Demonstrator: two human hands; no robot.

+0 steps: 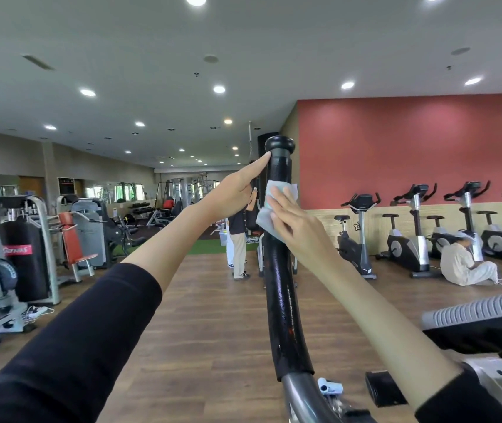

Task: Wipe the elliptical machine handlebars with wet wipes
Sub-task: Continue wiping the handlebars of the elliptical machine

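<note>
A tall black foam-covered handlebar (283,300) of the elliptical rises up the middle of the view and ends in a round black knob. It looks wet and glossy. My left hand (237,193) reaches to it from the left, fingers straight, the fingertip touching just under the knob. My right hand (292,221) presses a pale wet wipe (265,221) flat against the upper part of the bar, fingers straight over the wipe.
The elliptical's console (481,315) sits at the lower right, and the grey metal tube (301,395) carries the bar below. Exercise bikes (411,239) line the red wall at right, where a person (463,264) sits on the floor. Another person (239,239) stands behind the bar. Weight machines (30,239) fill the left.
</note>
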